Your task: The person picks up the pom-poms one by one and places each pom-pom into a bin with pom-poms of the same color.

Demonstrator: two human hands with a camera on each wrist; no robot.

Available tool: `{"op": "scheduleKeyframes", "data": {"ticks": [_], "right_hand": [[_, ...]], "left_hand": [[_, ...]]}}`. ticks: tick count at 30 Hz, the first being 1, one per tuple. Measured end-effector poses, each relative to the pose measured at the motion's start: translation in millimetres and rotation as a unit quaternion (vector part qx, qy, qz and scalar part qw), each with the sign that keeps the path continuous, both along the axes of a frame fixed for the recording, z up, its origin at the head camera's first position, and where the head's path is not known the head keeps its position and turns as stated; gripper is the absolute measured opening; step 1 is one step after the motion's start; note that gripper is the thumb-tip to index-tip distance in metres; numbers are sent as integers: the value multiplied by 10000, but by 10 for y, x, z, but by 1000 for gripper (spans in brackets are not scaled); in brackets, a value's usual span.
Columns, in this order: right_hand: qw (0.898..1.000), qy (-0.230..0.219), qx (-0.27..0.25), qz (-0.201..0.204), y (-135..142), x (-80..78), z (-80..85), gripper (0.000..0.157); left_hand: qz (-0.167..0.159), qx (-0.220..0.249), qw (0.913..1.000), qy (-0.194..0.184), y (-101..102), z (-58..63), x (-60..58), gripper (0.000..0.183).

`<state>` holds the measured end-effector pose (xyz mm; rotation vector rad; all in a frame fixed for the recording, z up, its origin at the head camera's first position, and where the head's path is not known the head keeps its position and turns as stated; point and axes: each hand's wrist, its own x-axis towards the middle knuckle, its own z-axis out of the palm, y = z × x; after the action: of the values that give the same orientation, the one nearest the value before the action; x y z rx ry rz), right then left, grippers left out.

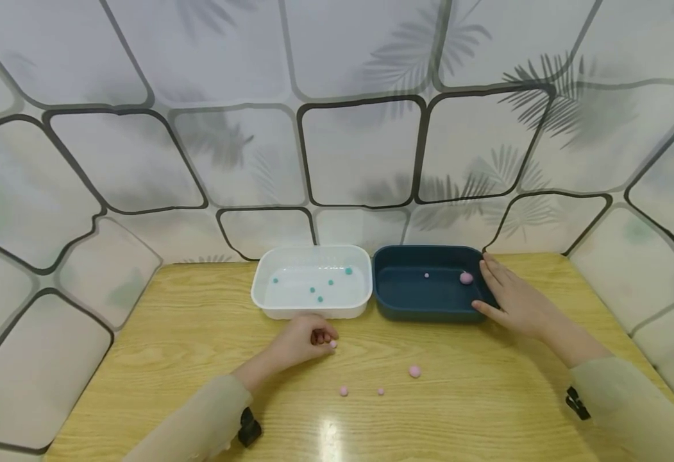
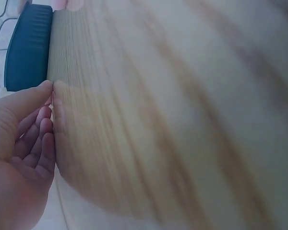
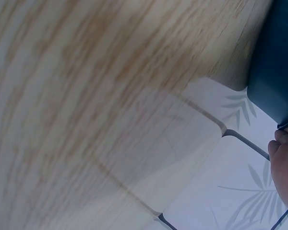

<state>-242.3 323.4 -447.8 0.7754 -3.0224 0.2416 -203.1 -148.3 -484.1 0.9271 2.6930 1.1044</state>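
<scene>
Left hand [image 1: 302, 345]: thumb and fingertips pinched together on a small pink ball [image 1: 333, 344], over the wooden table [image 1: 210, 333] just in front of the white box [image 1: 311, 313]. The ball is partly covered by the fingertips in the head view and cannot be made out in the left wrist view; whether it touches the tabletop cannot be told. Being round, its visible part shows neither direction nor long axis.

Right hand [image 1: 515, 303]: fingers extended, laid against the right end of the dark blue box [image 1: 429, 314], thumb on the near rim; that end is partly hidden. Right wrist view cuts off both hand and box at the frame edge.

Both boxes lie side by side, long axes running left to right. White box: five teal balls [image 1: 331, 282]. Dark blue box: two pink balls, one larger [image 1: 466, 278]. Three loose pink balls [image 1: 415, 371] lie nearer the wearer.
</scene>
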Motion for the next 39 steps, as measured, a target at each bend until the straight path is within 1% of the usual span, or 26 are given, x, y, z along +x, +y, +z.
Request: {"op": "scheduleKeyframes", "data": {"ticks": [11,14,20,22,24,28,31,36,39], "right_hand": [[10000,-55,-29,7,-11,11,15,96],[10000,-64,-28,20,-11,11,13,96],[10000,-22,-31,23,-13,10,17,96],[10000,3,-23,24,-13,10,19,96],[10000,19,-12,34,-14,12,23,96],[10000,18,11,45,-13,12,31,96],[10000,-8,-7,42,-11,11,31,96],[10000,-12,-5,35,-15,14,37,95],[10000,-32,-12,30,-23,23,49,95]], "left_hand": [[-63,-46,9998,201,4,-15,-10,5],[12,-13,9999,147,5,-13,-3,5],[285,173,9994,-83,12,-9,18,4],[339,213,9991,-162,13,-10,18,2],[353,233,9989,-226,16,-6,18,4],[232,224,9993,-205,43,34,21,5],[66,258,9994,-209,90,85,32,7],[-221,443,9982,-343,203,171,50,11],[-304,576,9969,-439,270,218,59,12]]}}
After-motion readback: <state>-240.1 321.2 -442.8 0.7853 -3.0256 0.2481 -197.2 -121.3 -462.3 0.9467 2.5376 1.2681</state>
